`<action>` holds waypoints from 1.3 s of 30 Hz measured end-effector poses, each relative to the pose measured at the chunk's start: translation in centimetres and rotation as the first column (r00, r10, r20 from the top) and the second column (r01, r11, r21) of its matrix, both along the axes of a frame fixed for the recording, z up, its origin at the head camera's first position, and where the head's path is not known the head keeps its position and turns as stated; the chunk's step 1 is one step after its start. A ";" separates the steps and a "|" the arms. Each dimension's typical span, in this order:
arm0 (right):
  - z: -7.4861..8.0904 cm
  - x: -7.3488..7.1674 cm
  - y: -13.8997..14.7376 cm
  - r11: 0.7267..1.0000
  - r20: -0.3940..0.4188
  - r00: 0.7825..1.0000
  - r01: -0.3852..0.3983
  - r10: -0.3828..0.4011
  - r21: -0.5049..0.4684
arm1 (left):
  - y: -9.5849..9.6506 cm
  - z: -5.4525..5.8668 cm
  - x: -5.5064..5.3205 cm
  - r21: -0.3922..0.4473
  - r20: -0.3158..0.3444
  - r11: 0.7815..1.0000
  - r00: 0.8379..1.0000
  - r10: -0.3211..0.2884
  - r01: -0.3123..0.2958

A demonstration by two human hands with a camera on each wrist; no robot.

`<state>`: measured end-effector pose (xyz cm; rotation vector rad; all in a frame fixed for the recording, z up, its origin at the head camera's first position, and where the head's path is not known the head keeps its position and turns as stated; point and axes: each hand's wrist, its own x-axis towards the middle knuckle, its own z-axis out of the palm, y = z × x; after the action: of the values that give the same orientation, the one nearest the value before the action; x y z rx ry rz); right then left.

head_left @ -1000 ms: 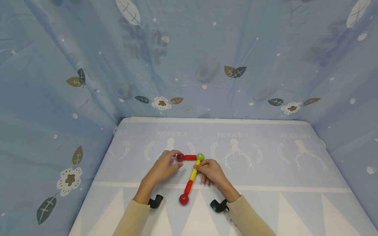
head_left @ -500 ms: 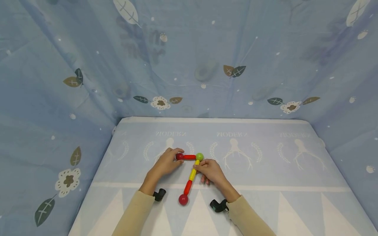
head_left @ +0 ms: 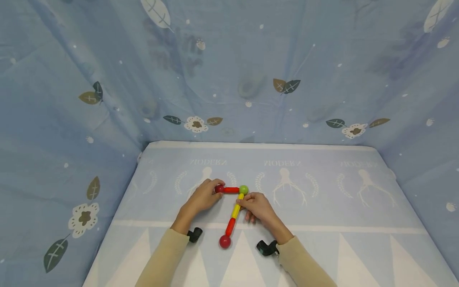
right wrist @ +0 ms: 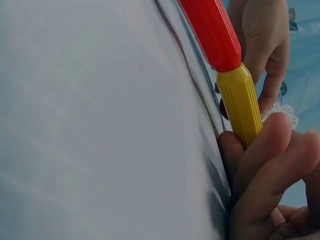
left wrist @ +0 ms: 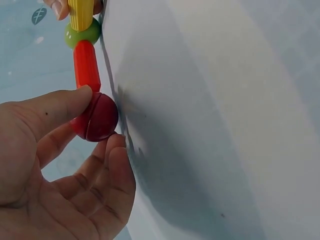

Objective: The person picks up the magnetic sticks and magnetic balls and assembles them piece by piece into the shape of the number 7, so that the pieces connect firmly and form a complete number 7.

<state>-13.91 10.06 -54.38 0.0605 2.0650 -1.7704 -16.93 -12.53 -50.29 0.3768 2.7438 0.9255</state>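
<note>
A chain of toy building rods and balls lies bent on the table. At its far left end, my left hand (head_left: 203,198) pinches a dark red ball (left wrist: 102,119) between thumb and fingers. A short red rod (left wrist: 87,67) joins that ball to a green ball (head_left: 244,189) at the corner. From there a yellow rod (right wrist: 240,102) runs towards me, and my right hand (head_left: 259,205) pinches it just below the green ball. A second red rod (right wrist: 212,35) continues from the yellow one, ending in another red ball (head_left: 224,241) nearest me.
The table (head_left: 315,215) wears a pale blue and white printed cover. Blue patterned curtains (head_left: 229,79) hang behind it and along both sides. A black wrist camera (head_left: 195,234) sits by the left wrist and another black camera (head_left: 267,248) by the right.
My left hand has moved slightly forward and right, its thumb and fingers closing from around the far red ball onto it. My right hand stays on the yellow rod.
</note>
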 end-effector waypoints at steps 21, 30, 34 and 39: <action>0.1 -4.9 3.8 0.995 -0.017 0.998 0.066 -0.065 0.079 | 3.8 -1.3 -5.9 0.098 0.020 0.995 0.999 0.029 -0.031; -0.3 -5.0 3.8 0.990 -0.023 0.995 0.096 -0.094 0.102 | 3.5 -2.1 -6.3 0.169 0.091 0.983 0.994 0.061 -0.076; -0.3 -4.9 3.6 0.987 -0.039 0.994 0.109 -0.105 0.120 | 3.3 -2.4 -6.5 0.189 0.093 0.979 0.994 0.064 -0.081; -0.4 -4.8 3.5 0.981 -0.051 0.991 0.133 -0.127 0.139 | 2.9 -2.5 -6.6 0.213 0.108 0.973 0.992 0.065 -0.087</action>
<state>-18.71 13.58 -54.75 0.2064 2.2620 -1.7081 -23.55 -9.60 -52.83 0.2544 2.5894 1.2347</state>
